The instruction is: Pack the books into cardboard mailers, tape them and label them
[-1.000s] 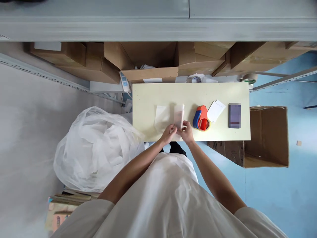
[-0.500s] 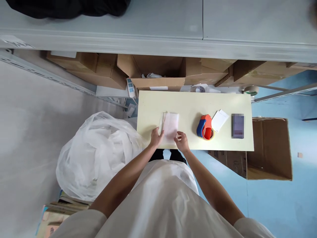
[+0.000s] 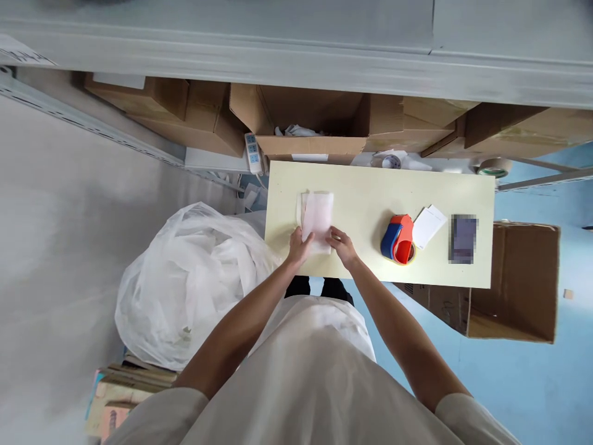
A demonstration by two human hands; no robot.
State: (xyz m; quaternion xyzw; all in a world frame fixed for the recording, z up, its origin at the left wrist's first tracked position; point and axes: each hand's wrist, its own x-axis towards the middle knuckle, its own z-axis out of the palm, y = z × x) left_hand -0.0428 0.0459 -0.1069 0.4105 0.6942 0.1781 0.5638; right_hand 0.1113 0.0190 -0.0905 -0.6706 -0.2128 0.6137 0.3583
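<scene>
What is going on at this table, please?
A person stands at a pale table and handles a flat, pale pink packet with both bare hands. The left hand is at its lower left corner, and the fingers of the right hand are at its right edge. To the right on the table are a red and blue tape dispenser, white papers and a dark, blurred rectangular item.

Cream-coloured tabletop (image 3: pixel 356 204).
Between the fingers (image 3: pixel 340 236), a pale packet (image 3: pixel 318 210); right of them, a tape dispenser (image 3: pixel 403 233), white cards (image 3: pixel 429 227), then a blurred dark rectangle (image 3: pixel 463 239).
</scene>
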